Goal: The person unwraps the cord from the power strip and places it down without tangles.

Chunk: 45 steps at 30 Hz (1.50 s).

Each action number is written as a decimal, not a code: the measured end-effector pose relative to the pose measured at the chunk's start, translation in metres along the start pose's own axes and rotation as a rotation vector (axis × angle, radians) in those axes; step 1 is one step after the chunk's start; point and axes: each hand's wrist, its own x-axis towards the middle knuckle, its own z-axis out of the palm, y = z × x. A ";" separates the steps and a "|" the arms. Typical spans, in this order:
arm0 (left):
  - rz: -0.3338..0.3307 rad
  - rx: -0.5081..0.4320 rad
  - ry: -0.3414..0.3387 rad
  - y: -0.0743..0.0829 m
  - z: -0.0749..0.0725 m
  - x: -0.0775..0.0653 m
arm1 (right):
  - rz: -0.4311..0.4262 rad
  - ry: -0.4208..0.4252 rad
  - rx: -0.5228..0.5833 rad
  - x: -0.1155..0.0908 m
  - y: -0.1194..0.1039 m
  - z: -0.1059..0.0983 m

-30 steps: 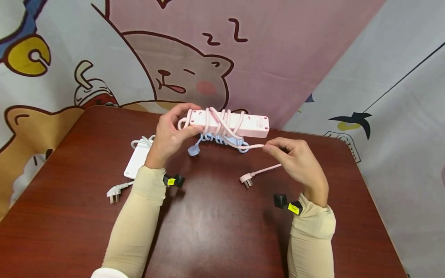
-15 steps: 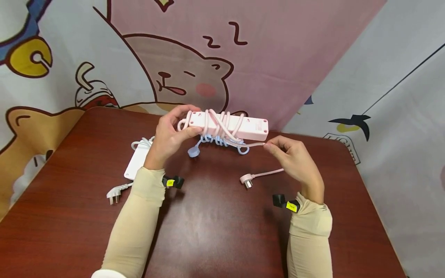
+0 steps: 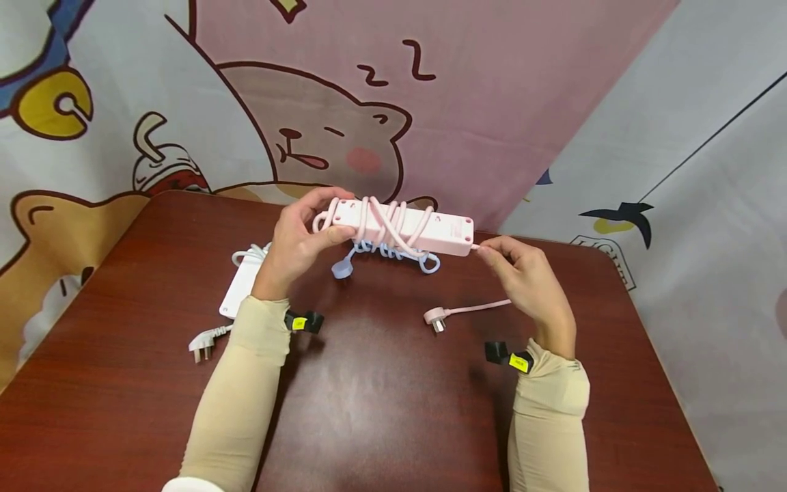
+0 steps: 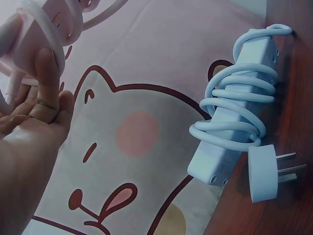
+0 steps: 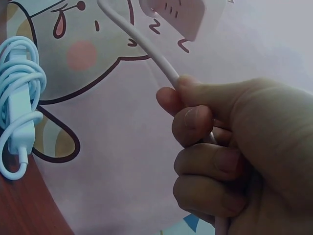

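A pink power strip (image 3: 451, 232) is held up off the table, its cord wound round it in several loops. My left hand (image 3: 301, 236) grips its left end, thumb on the near side. At the strip's right end, my right hand (image 3: 522, 277) pinches the pink cord (image 5: 142, 41) between thumb and forefinger. In the right wrist view, the other fingers curl round the cord too. The cord's free end leads to a pink plug (image 3: 435, 316) lying over the table, prongs toward me. The cord stretch behind the strip is hidden in the head view.
Behind the pink strip lies a blue power strip (image 4: 230, 122) wrapped in its own cord, with a round blue plug (image 3: 342, 268). Left of it, partly behind my left wrist, is a white power strip (image 3: 242, 283) with a white plug (image 3: 205, 339). A printed curtain hangs behind the brown table (image 3: 381, 403).
The cord held by my right hand has swung up behind the strip's right end. That end has tipped slightly downward. The pink plug has stayed nearly in place.
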 end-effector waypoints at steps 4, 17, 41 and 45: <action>0.002 -0.007 -0.013 -0.002 0.000 -0.001 | -0.007 0.074 0.016 0.000 0.001 0.003; -0.014 -0.045 -0.054 -0.004 0.004 -0.003 | -0.010 0.268 0.061 0.003 0.004 0.008; -0.034 -0.022 -0.085 -0.003 0.006 -0.001 | 0.012 0.495 0.273 0.009 -0.007 0.009; -0.028 -0.018 -0.084 -0.003 0.007 0.000 | 0.004 0.512 0.308 0.009 -0.010 0.008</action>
